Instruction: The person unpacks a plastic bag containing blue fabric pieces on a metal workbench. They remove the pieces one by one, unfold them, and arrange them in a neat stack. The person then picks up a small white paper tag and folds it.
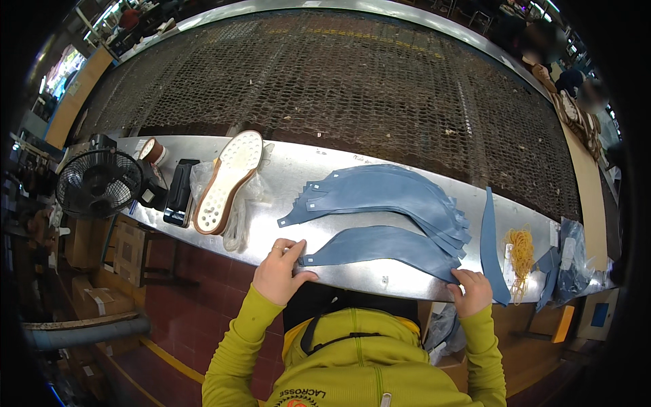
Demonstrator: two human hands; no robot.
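Observation:
A single curved blue leather piece (380, 244) lies on the metal table before me, a small white label at its left end. Beside that end, my left hand (277, 275) is open, thumb and fingers spread around the tip. At the opposite end, my right hand (473, 292) has its fingers on the piece's corner with the thumb close by, gripping it. Just beyond lies a fanned stack of similar blue leather pieces (386, 186), several with small white labels. Another narrow blue piece (491, 244) rests right of my right hand.
On the left stand a black fan (98, 182), a brown-edged shoe sole (230, 180) on clear plastic, a black case-like object (180, 192) and a small round container (152, 150). Yellow rubber bands (521, 254) and a plastic bag (573, 258) lie right. A wide mesh conveyor (325, 81) runs behind.

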